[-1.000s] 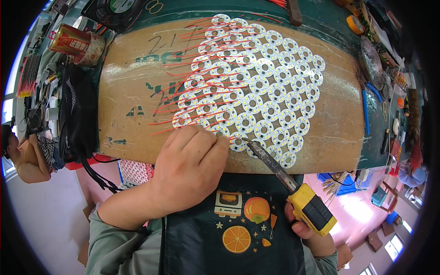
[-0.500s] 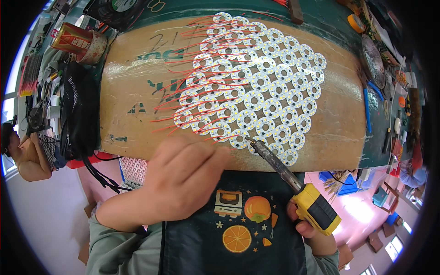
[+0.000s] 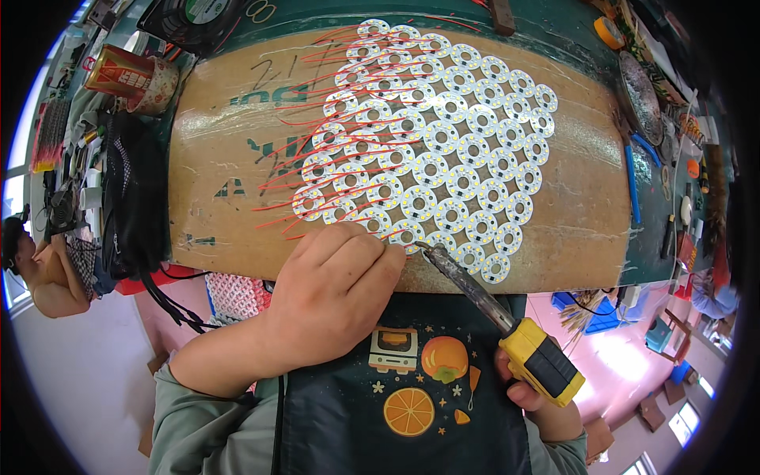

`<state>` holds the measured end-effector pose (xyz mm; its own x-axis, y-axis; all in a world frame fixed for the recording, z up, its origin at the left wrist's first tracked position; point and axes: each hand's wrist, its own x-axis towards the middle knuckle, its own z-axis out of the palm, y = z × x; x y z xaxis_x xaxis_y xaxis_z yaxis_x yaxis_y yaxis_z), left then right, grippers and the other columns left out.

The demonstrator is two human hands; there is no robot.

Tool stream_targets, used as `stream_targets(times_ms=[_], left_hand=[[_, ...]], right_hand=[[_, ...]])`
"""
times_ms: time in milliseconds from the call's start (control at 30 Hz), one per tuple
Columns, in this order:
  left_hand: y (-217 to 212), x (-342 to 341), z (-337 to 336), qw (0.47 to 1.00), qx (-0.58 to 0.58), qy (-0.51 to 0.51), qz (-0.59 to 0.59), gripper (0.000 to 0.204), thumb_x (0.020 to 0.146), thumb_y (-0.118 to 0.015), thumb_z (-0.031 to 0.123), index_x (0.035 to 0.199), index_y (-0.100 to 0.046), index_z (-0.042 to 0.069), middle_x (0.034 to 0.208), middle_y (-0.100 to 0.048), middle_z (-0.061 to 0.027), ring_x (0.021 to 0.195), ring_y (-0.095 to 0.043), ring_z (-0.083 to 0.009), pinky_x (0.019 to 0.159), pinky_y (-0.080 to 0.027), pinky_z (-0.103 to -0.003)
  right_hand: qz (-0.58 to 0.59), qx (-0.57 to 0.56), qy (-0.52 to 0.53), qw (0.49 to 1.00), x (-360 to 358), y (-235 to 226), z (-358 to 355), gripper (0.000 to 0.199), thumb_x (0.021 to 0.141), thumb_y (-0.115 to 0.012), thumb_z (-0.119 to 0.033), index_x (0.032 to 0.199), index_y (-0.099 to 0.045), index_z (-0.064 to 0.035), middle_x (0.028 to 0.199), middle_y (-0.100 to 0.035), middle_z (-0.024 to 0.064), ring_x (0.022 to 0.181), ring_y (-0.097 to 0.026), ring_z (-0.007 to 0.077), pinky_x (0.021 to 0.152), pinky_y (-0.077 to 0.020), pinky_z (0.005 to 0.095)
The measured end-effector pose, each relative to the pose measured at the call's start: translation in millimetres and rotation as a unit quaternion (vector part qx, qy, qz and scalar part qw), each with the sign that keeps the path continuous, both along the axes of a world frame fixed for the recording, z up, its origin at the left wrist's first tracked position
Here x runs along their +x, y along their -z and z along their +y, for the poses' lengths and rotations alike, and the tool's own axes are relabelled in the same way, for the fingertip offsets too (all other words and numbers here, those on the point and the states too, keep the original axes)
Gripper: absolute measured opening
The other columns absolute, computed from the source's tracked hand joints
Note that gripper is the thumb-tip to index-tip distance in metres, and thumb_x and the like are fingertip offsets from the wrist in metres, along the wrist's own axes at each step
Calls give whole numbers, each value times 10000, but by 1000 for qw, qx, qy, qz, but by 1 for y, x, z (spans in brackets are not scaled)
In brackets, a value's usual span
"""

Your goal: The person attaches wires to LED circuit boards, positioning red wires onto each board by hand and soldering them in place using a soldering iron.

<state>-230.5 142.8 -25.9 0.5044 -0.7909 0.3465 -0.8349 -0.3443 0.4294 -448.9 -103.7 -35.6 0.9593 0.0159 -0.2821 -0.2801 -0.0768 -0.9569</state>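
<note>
Many white ring-shaped LED boards (image 3: 450, 143) lie in tilted rows on a brown cardboard sheet (image 3: 214, 142). Thin red wires (image 3: 273, 207) stick out leftward from the boards on the left side. My left hand (image 3: 324, 293) is closed in a pinch at the front row, on what looks like a red wire mostly hidden by the fingers. My right hand (image 3: 524, 388) grips a soldering iron (image 3: 542, 362) by its yellow and black handle. The iron's dark tip reaches a board (image 3: 408, 236) in the front row, just right of my left fingertips.
A patterned cup (image 3: 156, 85) with a red-gold can stands at the far left, by a black bag (image 3: 134, 190). A black fan (image 3: 202, 16) sits behind. At right are a blue tool (image 3: 634, 184), a round metal dish (image 3: 640, 91) and orange tape (image 3: 608, 33). Another person (image 3: 51, 269) sits at left.
My left hand has moved slightly right and up, against the front row. The iron's tip has shifted a little left. The boards and sheet appear slightly further left in view.
</note>
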Motion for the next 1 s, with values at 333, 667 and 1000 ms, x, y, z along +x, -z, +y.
stream_targets(times_ms=[333, 667, 1000], left_hand=[[0, -2, -2, 1000, 5, -5, -5, 374, 639, -711, -57, 1006, -689, 12, 874, -587, -72, 820, -620, -254, 725, -496, -368], [0, -1, -2, 1000, 7, -7, -5, 359, 643, -710, -62, 995, -691, 8, 875, -587, -73, 812, -619, -252, 722, -499, -368], [-6, 7, 13, 1000, 8, -24, 10, 321, 646, -716, -82, 951, -697, 16, 846, -584, -70, 799, -615, -255, 700, -500, -361]], right_hand=[[-9, -13, -8, 1000, 0, 1, 1, 500, 797, -786, -454, 1031, -699, -21, 755, -648, 93, 619, -640, 323, 559, -496, 380], [4, 90, 51, 995, -7, 3, 1, 383, 776, -831, -372, 865, -652, -45, 737, -616, 53, 610, -595, 249, 557, -449, 328], [-8, 125, 75, 989, 3, 6, 6, 352, 800, -800, -348, 815, -617, -48, 714, -581, 48, 610, -560, 226, 566, -428, 318]])
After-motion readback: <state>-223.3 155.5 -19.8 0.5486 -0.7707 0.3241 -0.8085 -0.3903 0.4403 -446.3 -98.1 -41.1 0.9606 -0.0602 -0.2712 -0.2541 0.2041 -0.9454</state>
